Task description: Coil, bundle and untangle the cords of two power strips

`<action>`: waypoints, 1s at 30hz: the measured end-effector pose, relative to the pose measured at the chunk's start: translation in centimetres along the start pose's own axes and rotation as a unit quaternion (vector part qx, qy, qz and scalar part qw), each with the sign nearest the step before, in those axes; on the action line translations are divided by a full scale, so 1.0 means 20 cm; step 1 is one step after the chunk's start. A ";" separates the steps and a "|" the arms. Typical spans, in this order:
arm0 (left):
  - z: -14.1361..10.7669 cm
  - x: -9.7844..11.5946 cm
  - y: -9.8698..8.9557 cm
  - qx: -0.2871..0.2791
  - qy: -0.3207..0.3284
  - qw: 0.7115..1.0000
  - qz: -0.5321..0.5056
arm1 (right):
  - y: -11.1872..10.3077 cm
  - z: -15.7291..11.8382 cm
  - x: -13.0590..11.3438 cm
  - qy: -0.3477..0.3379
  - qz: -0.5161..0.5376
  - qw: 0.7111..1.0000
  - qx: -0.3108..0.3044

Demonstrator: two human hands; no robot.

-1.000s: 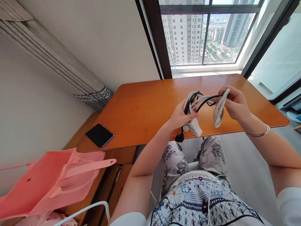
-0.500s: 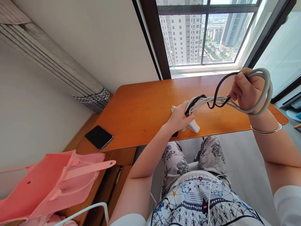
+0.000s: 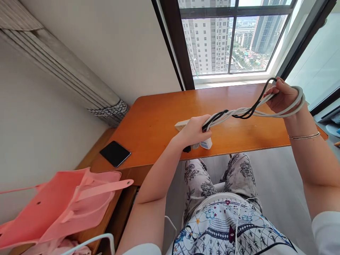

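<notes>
A bundle of twisted white and black cables (image 3: pixel 240 112) stretches between my two hands above the desk. My left hand (image 3: pixel 195 129) is closed around its left end. Beneath that hand a white power strip (image 3: pixel 182 124) shows in part, along with a black plug (image 3: pixel 187 149) and a white plug or adapter (image 3: pixel 206 143). My right hand (image 3: pixel 283 94) grips the other end, where white loops pass around the wrist and a black loop rises beside the fingers. Its fingertips are partly hidden by the cables.
The wooden desk (image 3: pixel 148 131) carries a black phone (image 3: pixel 115 153) at its left. An open pink bag (image 3: pixel 61 205) lies lower left, beside a light-coloured curved bar or cable (image 3: pixel 98 239). A window (image 3: pixel 233 46) stands behind the desk, and a curtain (image 3: pixel 69 67) hangs at left.
My left hand has shifted left, carrying its end of the bundle. My right hand has turned and loosened slightly, and the black loop now stands higher and narrower. The bundle is drawn straighter.
</notes>
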State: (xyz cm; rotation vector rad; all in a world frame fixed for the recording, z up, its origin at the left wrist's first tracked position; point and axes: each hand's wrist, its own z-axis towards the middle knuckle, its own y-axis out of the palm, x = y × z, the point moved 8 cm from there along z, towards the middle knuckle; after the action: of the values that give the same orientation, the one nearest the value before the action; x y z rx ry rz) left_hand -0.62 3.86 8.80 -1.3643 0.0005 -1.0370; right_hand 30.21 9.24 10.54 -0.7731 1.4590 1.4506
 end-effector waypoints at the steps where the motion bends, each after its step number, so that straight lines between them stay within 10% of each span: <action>1: 0.00 -0.01 -0.01 0.000 0.000 1.000 0.028 | 0.00 -0.01 0.00 -0.010 -0.030 0.999 -0.012; 4: 0.00 -0.04 -0.03 -0.001 0.004 0.992 0.126 | 0.00 -0.07 -0.01 -0.058 -0.197 0.975 -0.084; 8: 0.00 -0.15 -0.11 0.028 0.003 0.970 0.243 | -0.01 -0.20 0.03 -0.156 -0.484 0.820 -0.262; 12: -0.03 -0.31 -0.28 0.115 -0.044 0.958 0.258 | -0.25 -0.20 0.06 -0.250 -0.659 0.683 -0.188; 17: -0.03 -0.35 -0.36 0.157 -0.041 0.970 0.179 | -0.25 -0.25 0.12 -0.334 -0.534 0.773 -0.083; 24: 0.01 -0.14 -0.28 0.131 -0.020 0.988 0.083 | 0.46 -0.54 0.49 -0.319 -0.473 0.816 -0.092; 30: -0.06 -0.03 -0.26 0.065 0.016 0.998 -0.008 | 0.59 -0.36 0.48 -0.262 -0.362 0.890 -0.084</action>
State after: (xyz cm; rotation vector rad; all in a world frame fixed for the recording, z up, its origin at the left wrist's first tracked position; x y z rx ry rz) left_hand -4.70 4.03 12.36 -1.2310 -0.0540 -1.0551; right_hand 14.60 5.11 5.88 -0.8260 0.5346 1.0744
